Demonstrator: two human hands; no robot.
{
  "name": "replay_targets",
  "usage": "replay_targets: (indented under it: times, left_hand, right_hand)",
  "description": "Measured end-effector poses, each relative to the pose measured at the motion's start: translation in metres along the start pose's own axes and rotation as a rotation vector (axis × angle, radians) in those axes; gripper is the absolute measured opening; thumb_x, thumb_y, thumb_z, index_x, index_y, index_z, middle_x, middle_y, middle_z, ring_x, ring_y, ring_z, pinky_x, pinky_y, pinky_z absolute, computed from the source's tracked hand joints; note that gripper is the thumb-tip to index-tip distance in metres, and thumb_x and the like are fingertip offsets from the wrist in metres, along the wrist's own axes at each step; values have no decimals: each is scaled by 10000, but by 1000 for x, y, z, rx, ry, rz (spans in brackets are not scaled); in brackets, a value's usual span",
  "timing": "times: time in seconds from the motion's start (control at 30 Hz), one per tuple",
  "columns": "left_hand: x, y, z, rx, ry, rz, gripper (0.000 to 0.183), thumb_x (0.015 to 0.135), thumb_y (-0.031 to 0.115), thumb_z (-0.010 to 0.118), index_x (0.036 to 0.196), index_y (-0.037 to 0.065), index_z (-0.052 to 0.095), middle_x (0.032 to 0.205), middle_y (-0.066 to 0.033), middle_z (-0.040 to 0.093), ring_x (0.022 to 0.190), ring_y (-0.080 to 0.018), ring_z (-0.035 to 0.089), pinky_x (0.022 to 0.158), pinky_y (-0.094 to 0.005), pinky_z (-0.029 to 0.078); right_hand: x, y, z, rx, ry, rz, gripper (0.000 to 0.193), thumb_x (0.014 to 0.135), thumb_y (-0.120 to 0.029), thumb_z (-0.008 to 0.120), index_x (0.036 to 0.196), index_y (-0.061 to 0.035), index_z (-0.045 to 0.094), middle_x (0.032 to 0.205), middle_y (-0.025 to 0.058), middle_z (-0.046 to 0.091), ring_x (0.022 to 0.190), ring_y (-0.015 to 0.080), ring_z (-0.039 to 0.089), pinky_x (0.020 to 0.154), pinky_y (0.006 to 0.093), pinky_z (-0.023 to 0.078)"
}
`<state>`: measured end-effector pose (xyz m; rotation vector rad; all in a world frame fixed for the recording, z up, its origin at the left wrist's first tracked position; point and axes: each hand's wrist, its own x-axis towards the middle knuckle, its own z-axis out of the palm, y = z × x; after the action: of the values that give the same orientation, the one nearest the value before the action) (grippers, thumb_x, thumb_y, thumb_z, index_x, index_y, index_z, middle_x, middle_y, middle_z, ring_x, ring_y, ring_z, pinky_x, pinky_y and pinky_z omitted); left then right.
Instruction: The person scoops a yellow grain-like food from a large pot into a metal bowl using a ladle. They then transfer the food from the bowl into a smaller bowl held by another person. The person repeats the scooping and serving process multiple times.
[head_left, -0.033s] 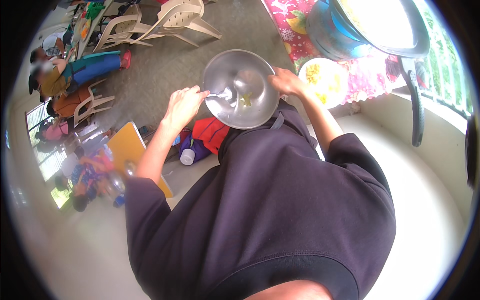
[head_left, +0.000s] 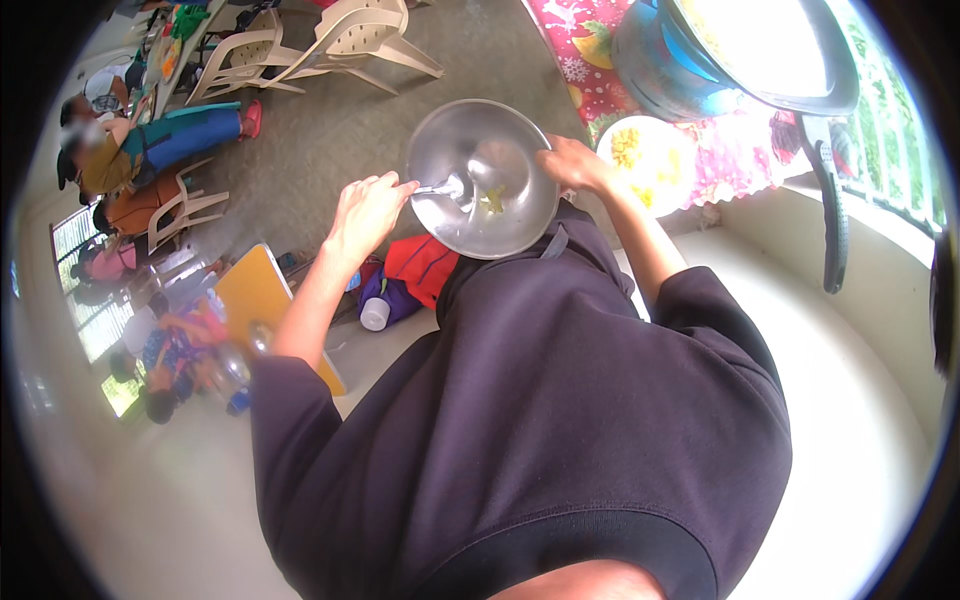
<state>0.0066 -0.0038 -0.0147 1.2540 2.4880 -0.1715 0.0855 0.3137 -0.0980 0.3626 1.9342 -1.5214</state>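
Head view: spoon dipped into a hand-held metal bowl

The bowl is held out in front of the person's dark clothing, its mouth facing up. A small clump of greenish bits lies inside, and the spoon reaches in over the left edge, its head just beside the clump. The left hand has its fingers closed around the spoon handle. The right hand grips the opposite rim; its fingers underneath are hidden.

With no table visible under the bowl, a firm right-hand hold probably matters most. Light strokes along the curved wall should keep it from tipping, and a slight tilt toward the spoon would help gather the bits.

Near the right forearm is a white plate of yellow food, on a red patterned tablecloth. Farther right, a pan's black handle juts out; best keep the elbow clear of both.
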Motion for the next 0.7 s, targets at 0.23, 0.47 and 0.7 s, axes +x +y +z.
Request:
replay_targets:
  times: [0.23,0.47,0.7]
  left_hand:
    - [-5,6,-14,-97,96,-207,228,966,193,619,1145,141,751,893,-96,658,820,-305,690,725,-441,557]
    - [-22,31,-18,-215,85,-376,276,952,212,639,1201,159,743,889,-111,684,796,-348,696,706,-457,560]
    - [-13,51,-3,-230,176,-446,272,956,216,648,1206,156,736,887,-99,666,771,-339,695,703,-458,563]
  right_hand:
    - [5,6,-7,4,41,65,505,940,-231,445,1299,110,547,1110,326,676,873,389,736,700,431,631]
    - [7,10,-3,134,163,10,571,940,-250,446,1373,121,467,1221,355,626,942,399,728,732,441,627]
    - [28,30,7,83,300,-29,586,937,-284,438,1367,114,463,1231,383,604,1099,447,665,955,489,518]
